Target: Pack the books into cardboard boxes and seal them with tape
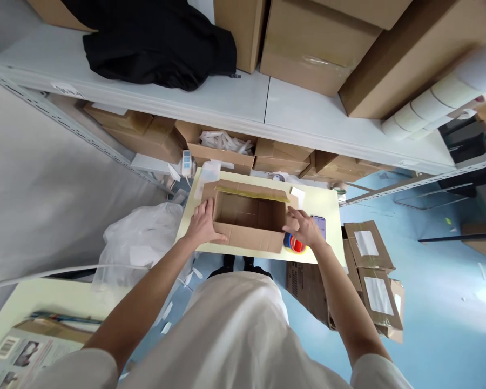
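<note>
A brown cardboard box lies open side up on the small cream table, flaps spread outward. Yellowish tape runs along its far flap. The inside shows bare cardboard. My left hand grips the box's left end, its fingers on the side flap and the thumb stretched along the near flap. At the right end, my right hand has its bent fingers and thumb on the box's edge. Just below that hand sits a tape roll with red and blue parts, partly hidden. A phone with a lit screen lies right of it.
A grey metal shelf crosses above the table, carrying boxes, black clothing and white rolls. Labelled cartons stand on the floor at right. Plastic bags lie left; another table is nearer.
</note>
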{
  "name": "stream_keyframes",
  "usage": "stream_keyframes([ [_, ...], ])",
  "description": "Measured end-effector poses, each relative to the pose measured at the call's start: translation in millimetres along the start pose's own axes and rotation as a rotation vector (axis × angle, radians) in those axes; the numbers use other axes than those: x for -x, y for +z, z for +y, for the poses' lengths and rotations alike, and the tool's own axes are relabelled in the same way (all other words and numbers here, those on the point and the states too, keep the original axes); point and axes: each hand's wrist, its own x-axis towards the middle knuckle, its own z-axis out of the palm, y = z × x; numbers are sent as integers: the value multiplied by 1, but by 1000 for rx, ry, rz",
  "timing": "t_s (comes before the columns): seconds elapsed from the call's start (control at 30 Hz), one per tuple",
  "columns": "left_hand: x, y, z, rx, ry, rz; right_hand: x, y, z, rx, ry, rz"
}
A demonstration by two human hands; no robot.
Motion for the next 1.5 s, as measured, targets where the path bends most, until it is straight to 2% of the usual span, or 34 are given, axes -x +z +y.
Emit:
stream_keyframes([
  [0.07, 2, 5, -6, 36, 7, 19, -10, -12, 10, 30, -77, 74],
  [0.13, 4, 8, -11, 66, 10, 50, -25, -23, 19, 72, -138, 93],
  [0.27, 8, 17, -17, 166, 24, 89, -61, -33, 31, 44, -216, -14],
  [0.4, 12, 30, -12, 298, 45, 109, -92, -23, 39, -61, -167, -110],
  [0.5, 12, 41, -1, 390, -7, 131, -102, -6, 45, -181, -129, -140],
  [0.63, 8, 50, 15, 543, -96, 174, -104, 13, 55, -313, -153, -101],
  [0.77, 11, 48, 18, 529, -115, 174, -95, 9, 52, -205, -115, -23],
  [0.87, 20, 49, 12, 530, -138, 140, -74, -2, 24, -6, -4, 189],
  [0.93, 25, 54, 9, 560, -125, 127, -57, -2, -11, 60, -2, 260],
  [0.97, 26, 57, 7, 570, -103, 124, -51, 2, -33, 59, -79, 201],
  [1.03, 27, 62, 6, 571, -45, 118, -43, 15, -79, 40, -286, -44],
  [1.07, 28, 63, 5, 565, -10, 114, -44, 23, -101, 47, -331, -152],
  [1.17, 29, 61, -4, 548, 116, 98, -53, 47, -152, 116, -322, -339],
  [1.27, 24, 49, -26, 548, 168, 100, -64, 59, -172, 139, -247, -378],
  [1.33, 8, 40, -46, 554, 47, 144, -66, 60, -173, 123, -217, -393],
  [1.4, -21, 32, -66, 511, -206, 190, -66, 61, -171, 106, -203, -410],
  [1.47, -57, 28, -82, 385, -471, 167, -64, 63, -168, 93, -188, -417],
  [1.5, -77, 29, -88, 361, -514, 153, -63, 64, -167, 86, -180, -416],
])
